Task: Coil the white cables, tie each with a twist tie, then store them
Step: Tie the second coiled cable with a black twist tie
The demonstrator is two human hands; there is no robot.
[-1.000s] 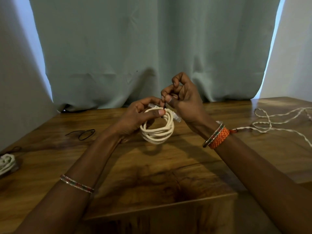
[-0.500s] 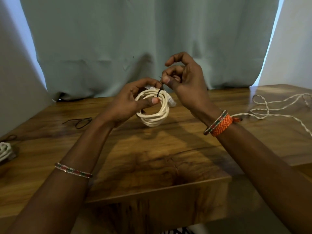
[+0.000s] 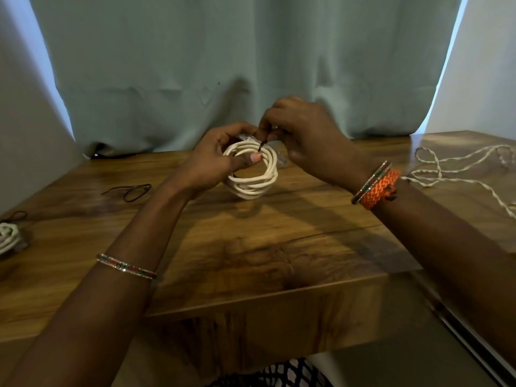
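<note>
A coiled white cable hangs just above the wooden table at centre. My left hand grips the coil's top, thumb through the ring. My right hand pinches a thin black twist tie that wraps the top of the coil. A clear plug end shows beside the coil on the right. A loose uncoiled white cable lies at the far right. Another coiled white cable rests at the left edge.
Spare black twist ties lie on the table to the left, and one more sits near the left coil. A grey-green curtain hangs behind the table. The table's front edge runs below my forearms.
My right hand has turned over and come down onto the top of the coil, fingers closing on the twist tie. The coil has stayed in my left hand.
</note>
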